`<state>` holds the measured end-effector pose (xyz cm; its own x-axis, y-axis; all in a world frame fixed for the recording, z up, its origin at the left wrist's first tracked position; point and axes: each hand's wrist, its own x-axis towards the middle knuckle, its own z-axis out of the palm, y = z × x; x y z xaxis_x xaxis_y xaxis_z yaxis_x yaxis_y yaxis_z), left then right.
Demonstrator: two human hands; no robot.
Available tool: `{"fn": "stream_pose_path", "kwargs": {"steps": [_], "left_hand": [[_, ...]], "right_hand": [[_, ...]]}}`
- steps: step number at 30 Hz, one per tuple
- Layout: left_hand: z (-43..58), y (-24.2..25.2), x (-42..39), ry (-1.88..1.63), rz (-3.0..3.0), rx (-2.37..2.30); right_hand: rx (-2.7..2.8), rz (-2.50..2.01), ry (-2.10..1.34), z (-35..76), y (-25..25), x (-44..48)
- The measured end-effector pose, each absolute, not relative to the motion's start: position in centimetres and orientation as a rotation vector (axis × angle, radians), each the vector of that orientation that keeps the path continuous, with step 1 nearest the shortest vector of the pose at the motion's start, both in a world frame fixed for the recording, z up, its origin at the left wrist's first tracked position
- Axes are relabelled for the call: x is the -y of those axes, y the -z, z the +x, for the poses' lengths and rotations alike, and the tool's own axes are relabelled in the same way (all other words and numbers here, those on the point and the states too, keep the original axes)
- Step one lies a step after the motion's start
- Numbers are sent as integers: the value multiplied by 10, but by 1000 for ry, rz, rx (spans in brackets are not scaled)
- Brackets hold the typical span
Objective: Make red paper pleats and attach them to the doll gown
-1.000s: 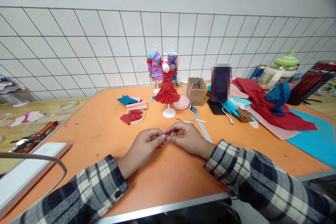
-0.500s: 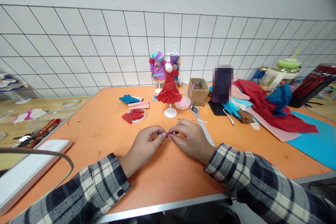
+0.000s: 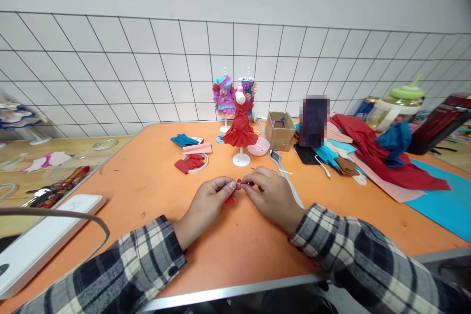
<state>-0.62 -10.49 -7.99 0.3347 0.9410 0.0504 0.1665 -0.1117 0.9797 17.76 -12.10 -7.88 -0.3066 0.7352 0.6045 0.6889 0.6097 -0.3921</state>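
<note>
Just above the orange table, my left hand [image 3: 211, 198] pinches a small piece of red fabric [image 3: 230, 200] between thumb and index finger; part of it hangs below the fingers. My right hand [image 3: 270, 196] meets it with its own fingertips pinched together at the fabric's upper edge. Whether a needle or thread is between the right fingers is too small to tell. Beyond the hands stands a miniature dress form in a ruffled red dress [image 3: 241, 125] on a white round base. Two more dress forms stand behind it, one in a purple outfit [image 3: 224, 98].
Left of the dress forms lie a tape roll [image 3: 205, 164] with red scraps and folded pink cloth [image 3: 197, 148]. To the right are a pink bowl [image 3: 259, 147], a cardboard box [image 3: 280, 132], a phone [image 3: 313, 120], heaped fabric [image 3: 386, 157] and bottles. A white power bank [image 3: 47, 240] sits at left.
More of the red fabric now shows at and below my left fingers. My fingertips have drawn slightly apart, and the whole view has shifted a little.
</note>
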Motion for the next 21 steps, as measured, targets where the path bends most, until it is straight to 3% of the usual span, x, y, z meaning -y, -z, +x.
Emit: {"fn": "stream_pose_path", "kwargs": {"steps": [8,21], "left_hand": [[-9,79,104,-819,1692,-967],[-10,72,108,-670,1657,-935]], "right_hand": [[1623,-1005,-1117,184,80,111],[1872,-1061,-915,184,76,108]]}}
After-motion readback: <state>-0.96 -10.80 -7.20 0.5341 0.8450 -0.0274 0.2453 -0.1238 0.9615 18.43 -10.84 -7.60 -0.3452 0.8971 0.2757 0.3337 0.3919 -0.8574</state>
